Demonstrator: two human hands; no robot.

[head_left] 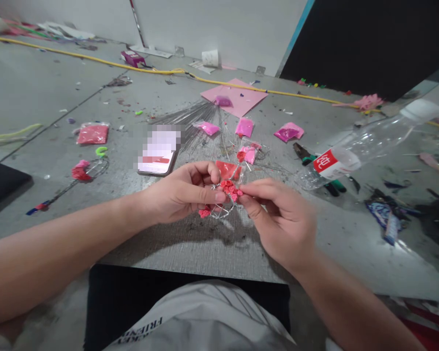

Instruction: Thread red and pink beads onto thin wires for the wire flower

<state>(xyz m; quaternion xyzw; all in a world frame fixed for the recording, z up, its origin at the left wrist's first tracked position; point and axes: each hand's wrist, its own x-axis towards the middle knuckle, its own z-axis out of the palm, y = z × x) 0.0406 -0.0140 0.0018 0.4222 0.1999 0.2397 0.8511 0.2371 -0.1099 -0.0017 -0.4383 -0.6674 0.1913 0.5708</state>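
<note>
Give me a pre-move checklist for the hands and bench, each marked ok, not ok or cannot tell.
1. Left hand gripping the wire frame: ok.
2. Right hand fingertips on the red flowers: ok.
3. Flowers firmly fixed to the wire: cannot tell.
4. Pliers unobstructed in view: not ok, partly behind the bottle.
5. Phone out from under the hands: ok, beyond the left forearm.

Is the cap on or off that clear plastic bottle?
On: the white cap sits over the neck of the clear plastic bottle. Whether it is screwed tight, I cannot tell.
</note>
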